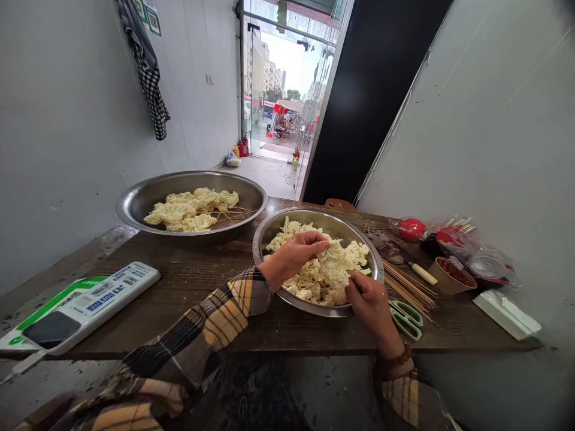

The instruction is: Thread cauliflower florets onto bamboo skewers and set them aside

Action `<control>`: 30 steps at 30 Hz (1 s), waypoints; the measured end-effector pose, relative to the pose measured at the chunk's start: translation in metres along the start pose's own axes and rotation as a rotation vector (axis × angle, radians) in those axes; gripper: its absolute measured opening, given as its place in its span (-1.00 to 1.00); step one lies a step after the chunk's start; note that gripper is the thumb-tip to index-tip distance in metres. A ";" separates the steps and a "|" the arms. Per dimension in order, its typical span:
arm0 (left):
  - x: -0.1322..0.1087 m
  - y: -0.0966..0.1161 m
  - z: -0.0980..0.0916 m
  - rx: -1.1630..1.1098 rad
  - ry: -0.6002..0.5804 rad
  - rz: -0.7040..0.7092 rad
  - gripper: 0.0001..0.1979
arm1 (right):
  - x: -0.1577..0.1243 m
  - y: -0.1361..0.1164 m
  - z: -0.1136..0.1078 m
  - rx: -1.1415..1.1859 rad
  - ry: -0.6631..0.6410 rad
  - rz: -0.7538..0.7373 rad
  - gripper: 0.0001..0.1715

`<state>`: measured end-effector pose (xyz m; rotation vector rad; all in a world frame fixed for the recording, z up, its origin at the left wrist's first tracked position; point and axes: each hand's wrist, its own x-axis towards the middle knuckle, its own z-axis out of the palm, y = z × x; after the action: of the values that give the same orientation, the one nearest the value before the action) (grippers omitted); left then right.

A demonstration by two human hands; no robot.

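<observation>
- Risk: the cauliflower piece point(335, 258) could crumble or split if both hands press unevenly, since its branching heads look loose and thin-stemmed.
- Risk: bits could drop outside the bowl point(326, 311), as the right hand point(371, 299) works right at its near right rim.
- Risk: a pricked finger is possible if a stick is hidden in the right hand; sticks point(406, 287) lie just right of the bowl.
- Risk: the right forearm could knock the scissors point(405, 320), beside the bowl on its right, should the elbow swing outward.
- Left hand point(296, 254): thumb and fingertips pinched on the top of the piece, over the middle of the bowl.
- Right hand: fingers curled closed against the lower right of the piece; whether anything sits inside the grip cannot be told.
- Piece: located above the heap in the bowl; pale cream, knobbly, with greenish-white stems; lower edge blends into the heap.
- Heap point(309, 292): same colour, loosely piled, below the bowl's rim at the near side.
</observation>
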<state>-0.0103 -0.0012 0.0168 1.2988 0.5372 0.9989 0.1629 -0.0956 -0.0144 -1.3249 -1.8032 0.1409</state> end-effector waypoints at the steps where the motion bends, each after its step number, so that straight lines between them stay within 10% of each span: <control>1: 0.000 0.000 0.000 0.004 -0.004 -0.006 -0.73 | 0.000 0.000 0.000 -0.002 0.001 0.000 -0.75; 17: 0.006 0.001 -0.012 -0.195 0.250 -0.128 -0.67 | 0.011 0.007 0.002 0.182 -0.196 0.110 -0.68; 30: 0.005 0.014 -0.010 -0.076 0.245 -0.097 -0.56 | 0.011 0.005 0.011 0.377 0.385 0.300 -0.65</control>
<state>-0.0203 0.0077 0.0285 1.0794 0.7352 1.0940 0.1581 -0.0800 -0.0176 -1.2406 -1.1825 0.3458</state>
